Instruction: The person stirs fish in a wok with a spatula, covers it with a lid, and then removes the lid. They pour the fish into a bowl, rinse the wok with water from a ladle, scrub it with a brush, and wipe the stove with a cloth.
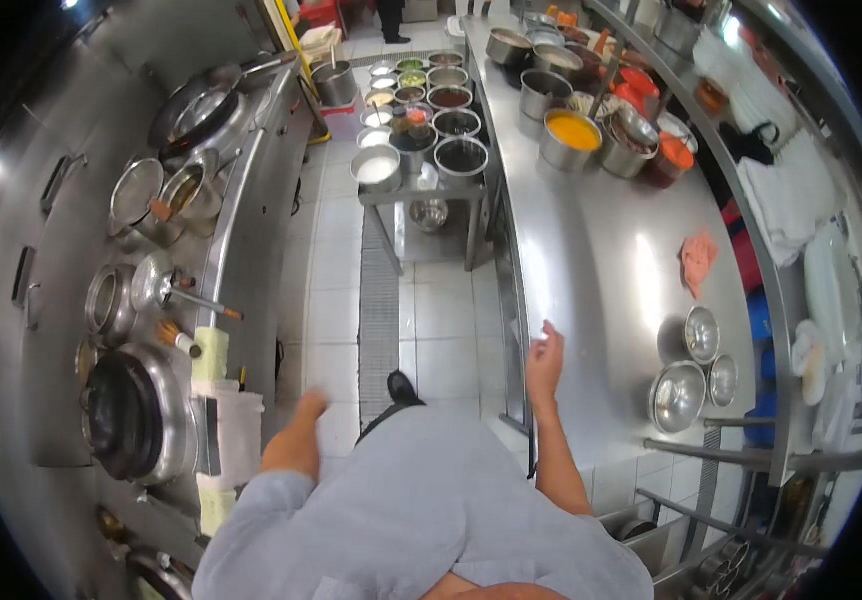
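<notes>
My left hand (303, 416) hangs low over the floor beside the stove counter, smeared by motion, so its fingers do not show clearly. Nearest to it is a light cloth (238, 425) draped on the counter edge. My right hand (546, 358) is raised at the near edge of the steel worktable (591, 330), holding nothing, its fingers loosely bent and apart. Several metal bowls (677, 396) lie to the right of that hand, and an orange cloth (697, 262) rests beyond them.
A small steel table (421, 190) in the aisle carries several sauce pots. At the worktable's far end stands a pot of orange liquid (572, 131) among other pots. Woks (131, 415), strainers (138, 190) and a ladle (201, 300) line the stove on the left. Another person's legs (391, 18) show far ahead.
</notes>
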Available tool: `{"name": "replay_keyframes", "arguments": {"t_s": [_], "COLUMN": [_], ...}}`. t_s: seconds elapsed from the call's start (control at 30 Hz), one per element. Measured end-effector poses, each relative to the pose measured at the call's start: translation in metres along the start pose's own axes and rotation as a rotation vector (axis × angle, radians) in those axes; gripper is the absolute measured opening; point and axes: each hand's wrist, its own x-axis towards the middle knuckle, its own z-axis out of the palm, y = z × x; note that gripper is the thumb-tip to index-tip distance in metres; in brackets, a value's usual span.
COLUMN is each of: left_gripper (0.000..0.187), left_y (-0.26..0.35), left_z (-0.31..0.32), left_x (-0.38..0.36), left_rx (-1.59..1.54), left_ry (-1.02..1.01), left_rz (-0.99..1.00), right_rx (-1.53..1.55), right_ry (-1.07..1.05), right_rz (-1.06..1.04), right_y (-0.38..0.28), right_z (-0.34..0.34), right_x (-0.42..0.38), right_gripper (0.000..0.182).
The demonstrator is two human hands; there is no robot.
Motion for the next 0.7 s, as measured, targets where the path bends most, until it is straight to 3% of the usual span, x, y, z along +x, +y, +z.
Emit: {"name": "replay_keyframes", "arguments": {"t_s": [0.07,0.1,0.17,0.2,0.23,0.27,0.37,0.47,0.6,0.67,0.7], "left_gripper": [0.027,0.026,0.022,0.019,0.016,0.016,0.017,0.021,0.027,0.031,0.033], "left_y": [-0.128,-0.169,-0.201,-0.204,-0.194,-0.179,-0.126,-0.066,-0.022,-0.027,-0.033], "left_z": [0.074,0.083,0.085,0.088,0.091,0.092,0.095,0.079,0.037,0.016,0.009], "left_x": [-0.045,-0.073,-0.137,-0.163,-0.182,-0.183,-0.137,-0.065,-0.012,-0.005,-0.01], "left_rx": [-0.198,-0.303,-0.937,-0.849,-1.168,-1.23,-1.269,-1.222,-1.064,-1.075,-1.158], "left_ry": [0.132,0.214,0.231,0.193,0.189,0.142,0.022,-0.078,0.007,0.125,0.147], "left_rz": [-0.193,-0.278,-0.501,-0.595,-0.949,-1.035,-0.808,-0.428,0.014,0.058,-0.013], "right_rx": [-0.078,-0.058,-0.016,-0.02,-0.028,-0.037,-0.133,-0.111,-0.121,-0.233,-0.283], "right_ry": [-0.034,-0.084,-0.195,-0.22,-0.245,-0.268,-0.188,-0.127,-0.198,-0.245,-0.291], "right_rz": [-0.155,-0.12,-0.03,-0.026,-0.018,-0.008,-0.162,-0.248,-0.226,-0.274,-0.274], "right_y": [0.007,0.005,0.0,-0.006,-0.009,-0.012,-0.006,-0.067,-0.097,-0.098,-0.1], "right_z": [0.037,0.052,0.08,0.094,0.105,0.115,0.167,0.192,0.25,0.283,0.296], "right_x": [0.02,0.03,0.039,0.047,0.053,0.06,0.097,0.143,0.208,0.241,0.255], "right_gripper": [0.048,0.048,0.048,0.048,0.047,0.047,0.045,0.042,0.046,0.046,0.047]}}
